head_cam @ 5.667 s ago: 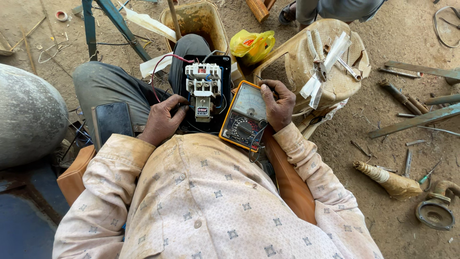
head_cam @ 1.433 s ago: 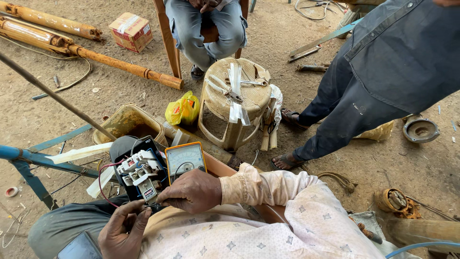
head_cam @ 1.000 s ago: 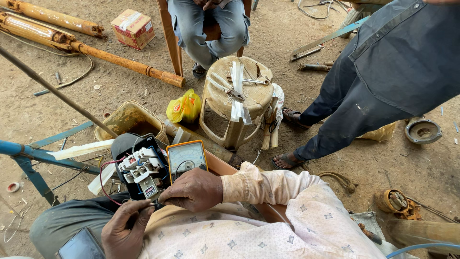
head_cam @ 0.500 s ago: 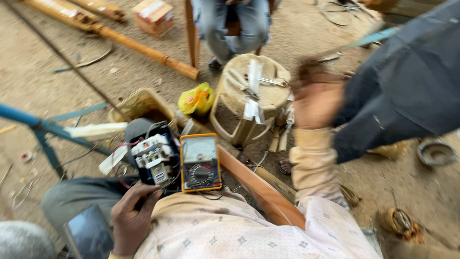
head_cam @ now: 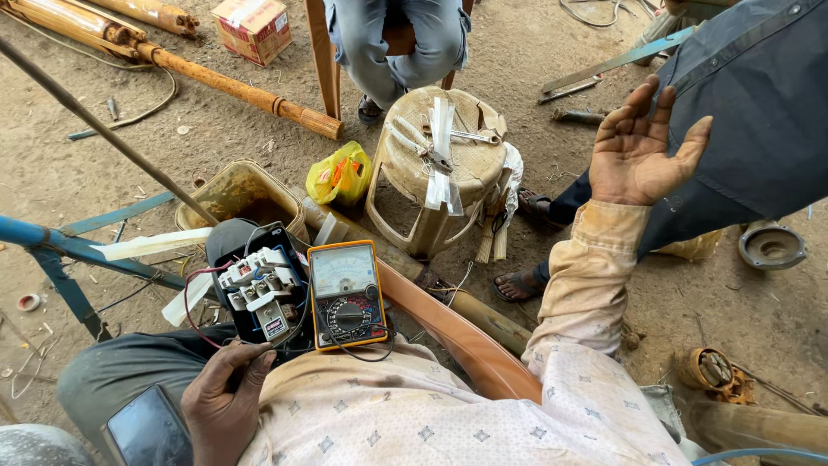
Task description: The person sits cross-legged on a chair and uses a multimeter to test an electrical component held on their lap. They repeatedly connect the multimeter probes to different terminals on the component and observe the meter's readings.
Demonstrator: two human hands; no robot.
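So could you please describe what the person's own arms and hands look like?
Both hands, left hand and right hand, are bare, without gloves or rings. The right arm wears a long pale sleeve with small grey motifs and a dirt-stained cuff. The left forearm is out of view.

Dirt floor (head_cam: 129, 155): rusty pipes (head_cam: 233, 86), cardboard box (head_cam: 252, 26), plastic stool (head_cam: 440, 173), yellow bag (head_cam: 341, 173), tan tub (head_cam: 237, 194), metal bars (head_cam: 595, 78).

Glossy orange plastic multimeter (head_cam: 347, 295)
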